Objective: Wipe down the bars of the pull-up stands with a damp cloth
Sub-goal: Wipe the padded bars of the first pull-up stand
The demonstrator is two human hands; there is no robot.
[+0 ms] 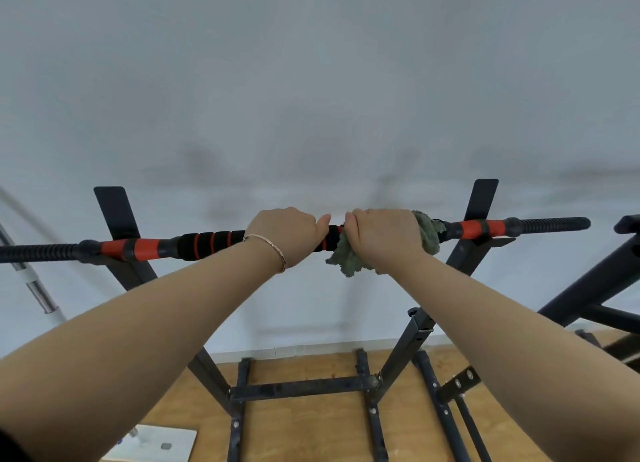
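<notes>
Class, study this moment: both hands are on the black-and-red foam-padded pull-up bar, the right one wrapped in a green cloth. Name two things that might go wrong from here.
1. The grey-green cloth hangs loose below the right hand; it may slip free or miss the underside of the black-and-red foam-padded bar.
2. The left hand grips bare foam right beside it, so that patch could stay unwiped.

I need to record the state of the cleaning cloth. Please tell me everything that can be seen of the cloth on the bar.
The cloth is grey-green, with a fuzzy, towel-like look, and crumpled. It is wrapped around the horizontal bar near its middle, under the right hand, which grips it. One bunch sticks out to the right of the hand and a ragged edge hangs below the bar. Whether it is damp cannot be seen. The left hand grips the bare foam beside it, not the cloth.
</notes>
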